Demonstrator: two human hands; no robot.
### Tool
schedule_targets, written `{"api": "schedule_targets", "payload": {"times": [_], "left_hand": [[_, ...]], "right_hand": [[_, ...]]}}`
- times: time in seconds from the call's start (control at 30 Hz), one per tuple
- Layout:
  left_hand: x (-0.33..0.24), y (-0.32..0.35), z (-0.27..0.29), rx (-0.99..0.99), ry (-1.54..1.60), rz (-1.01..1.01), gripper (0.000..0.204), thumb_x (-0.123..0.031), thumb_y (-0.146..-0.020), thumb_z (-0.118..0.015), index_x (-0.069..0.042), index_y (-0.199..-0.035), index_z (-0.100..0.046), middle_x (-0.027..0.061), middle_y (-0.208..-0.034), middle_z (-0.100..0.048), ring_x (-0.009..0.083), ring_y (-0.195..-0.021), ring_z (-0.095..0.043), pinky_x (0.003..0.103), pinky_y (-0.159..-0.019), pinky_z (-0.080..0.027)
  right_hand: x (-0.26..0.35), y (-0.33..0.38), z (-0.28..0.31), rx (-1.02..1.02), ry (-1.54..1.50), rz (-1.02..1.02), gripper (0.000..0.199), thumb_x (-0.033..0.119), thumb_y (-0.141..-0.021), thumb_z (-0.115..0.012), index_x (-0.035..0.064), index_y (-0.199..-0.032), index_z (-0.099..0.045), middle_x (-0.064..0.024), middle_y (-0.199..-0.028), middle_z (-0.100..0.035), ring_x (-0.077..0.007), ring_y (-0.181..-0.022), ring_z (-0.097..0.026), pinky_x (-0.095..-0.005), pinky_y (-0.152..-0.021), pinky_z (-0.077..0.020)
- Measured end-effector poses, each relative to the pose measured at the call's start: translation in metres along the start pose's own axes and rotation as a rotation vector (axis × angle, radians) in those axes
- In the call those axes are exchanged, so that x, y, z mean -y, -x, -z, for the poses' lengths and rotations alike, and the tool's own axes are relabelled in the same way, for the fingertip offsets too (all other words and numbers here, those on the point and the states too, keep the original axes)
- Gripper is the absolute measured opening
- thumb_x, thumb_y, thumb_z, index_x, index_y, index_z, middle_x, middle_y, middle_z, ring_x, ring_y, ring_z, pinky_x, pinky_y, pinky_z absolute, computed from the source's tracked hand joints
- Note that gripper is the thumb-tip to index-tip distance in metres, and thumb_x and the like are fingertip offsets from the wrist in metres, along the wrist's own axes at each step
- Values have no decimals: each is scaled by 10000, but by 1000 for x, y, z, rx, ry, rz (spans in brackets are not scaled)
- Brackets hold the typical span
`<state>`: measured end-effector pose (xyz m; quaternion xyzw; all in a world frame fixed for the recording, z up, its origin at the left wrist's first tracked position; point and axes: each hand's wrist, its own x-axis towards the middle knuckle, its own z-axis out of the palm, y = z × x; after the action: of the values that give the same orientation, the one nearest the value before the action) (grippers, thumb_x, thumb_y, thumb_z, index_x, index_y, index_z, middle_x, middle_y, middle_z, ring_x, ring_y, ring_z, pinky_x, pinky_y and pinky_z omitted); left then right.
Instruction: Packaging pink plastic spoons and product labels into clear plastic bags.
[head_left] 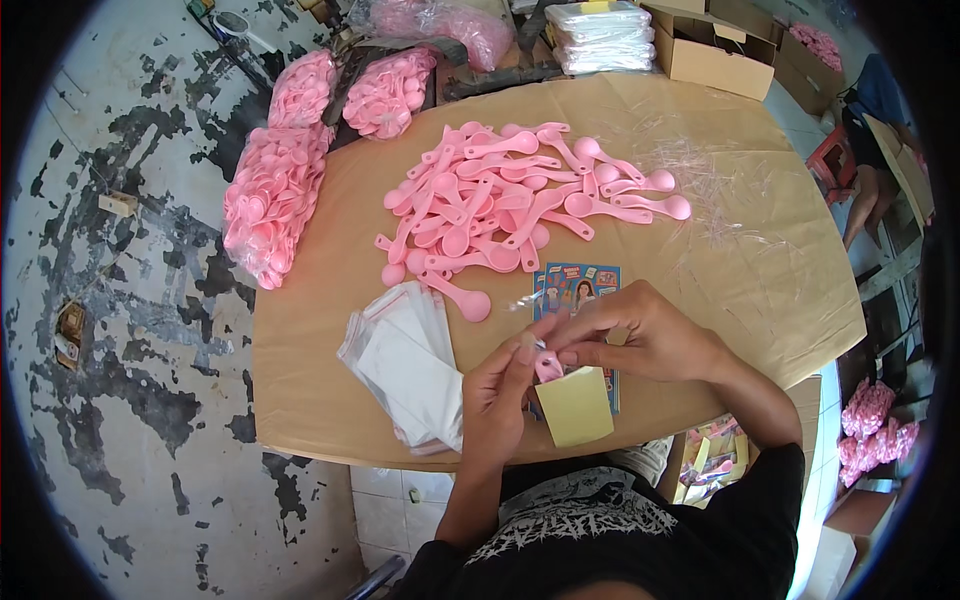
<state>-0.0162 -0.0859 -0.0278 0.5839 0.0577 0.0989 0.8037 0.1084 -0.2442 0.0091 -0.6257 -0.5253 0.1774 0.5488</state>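
Observation:
Close to the table's front edge, my left hand (497,398) is closed around a pink spoon (548,366) in what looks like a clear plastic bag. A yellow card (576,408) hangs below the spoon's end; whether it lies inside the bag I cannot tell. My right hand (645,335) pinches at the top of the same bag, its fingertips almost meeting the left ones. Behind both hands lie blue printed cards (584,283), partly covered. To the left rests a fanned stack of clear and white plastic bags (405,370).
A large heap of loose pink spoons (500,200) spreads over the brown-papered table (720,300). Thin clear strips (720,200) litter the right side. Bulging bags of spoons (275,200) stand at the left edge. Cardboard boxes (715,65) and packed plastic bags (600,40) line the back.

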Motion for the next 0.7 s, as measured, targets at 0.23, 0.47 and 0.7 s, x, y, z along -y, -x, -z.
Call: {"api": "schedule_targets", "payload": {"times": [0.23,0.47,0.7], "left_hand": [[-5,-1,-2,16,-46,-16,330,-167,-1008,-505,21,-1273,-563,53,-1015,-665,43,-860,-599,174,-676,-481],[-17,-5,-1,65,-53,-32,251,-100,-989,-524,-4,-1212,-589,34,-968,-657,30,-807,-585,163,-637,-470],[-18,-1,3,126,-267,-123,231,9,-969,-449,2,-1145,-600,35,-931,-633,24,-711,-521,176,-624,-428]], "right_hand": [[7,3,8,-96,-28,-206,154,5,-857,-673,11,-1007,-706,-87,-850,-697,-138,-769,-666,-270,-688,-519],[3,4,14,-133,-45,-100,292,-92,-776,-599,28,-1014,-717,-105,-893,-701,-171,-801,-660,-292,-741,-523],[2,2,25,-24,79,192,267,-87,-707,-606,73,-871,-743,-36,-794,-715,-199,-754,-634,-338,-786,-471]]}}
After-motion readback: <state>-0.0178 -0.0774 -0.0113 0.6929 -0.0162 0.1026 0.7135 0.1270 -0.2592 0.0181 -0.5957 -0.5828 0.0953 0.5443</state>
